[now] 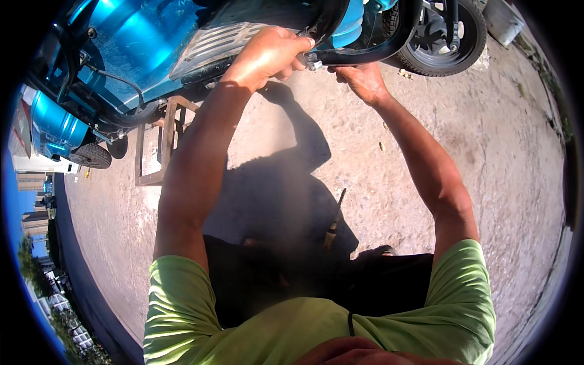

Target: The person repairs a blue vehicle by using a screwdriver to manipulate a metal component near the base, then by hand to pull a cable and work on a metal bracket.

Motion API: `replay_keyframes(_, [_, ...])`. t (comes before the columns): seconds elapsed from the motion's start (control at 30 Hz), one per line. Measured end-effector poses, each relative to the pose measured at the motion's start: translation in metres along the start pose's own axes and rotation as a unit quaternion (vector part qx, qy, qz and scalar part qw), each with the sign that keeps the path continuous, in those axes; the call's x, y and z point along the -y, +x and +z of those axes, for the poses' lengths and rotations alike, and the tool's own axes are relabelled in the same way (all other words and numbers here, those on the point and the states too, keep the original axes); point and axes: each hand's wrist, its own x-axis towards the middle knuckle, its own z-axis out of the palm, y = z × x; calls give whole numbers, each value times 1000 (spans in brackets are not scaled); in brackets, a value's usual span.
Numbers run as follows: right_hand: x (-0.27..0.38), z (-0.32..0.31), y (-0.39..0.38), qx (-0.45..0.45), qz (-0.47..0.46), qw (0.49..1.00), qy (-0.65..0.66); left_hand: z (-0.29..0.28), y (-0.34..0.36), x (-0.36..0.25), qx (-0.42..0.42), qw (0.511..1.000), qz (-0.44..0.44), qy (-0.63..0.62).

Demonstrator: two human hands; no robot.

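Note:
A blue vehicle with a black tubular frame fills the top of the head view. At the joint beside its ribbed footboard, my left hand is closed, thumb over the black tube and fingers curled below. A small silvery metal piece shows just right of those fingers. Under the same tube, further right, my right hand has its fingers pressed together; what they hold, if anything, is hidden. On the ground between my feet lies a screwdriver with a yellowish handle.
The vehicle's wheel stands to the right of my hands. A rusty metal stand is under the frame at left. Beyond it is another blue vehicle. A grey bucket-like container sits at the far right on rough concrete ground.

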Motion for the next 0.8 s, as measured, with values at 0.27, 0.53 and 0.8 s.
replay_keyframes(0.27, [-26, 7, 26, -102, -9, 980, -172, 0, -4, 4, -18, 999, -25, -21])
replay_keyframes(0.53, [-34, 8, 17, -134, -16, 988, -78, -14, 11, -2, 6, 996, -73, -48])
replay_keyframes(0.8, [-80, -21, 41, -99, -90, 974, -183, -6, -10, -6, 14, 990, -103, 93])
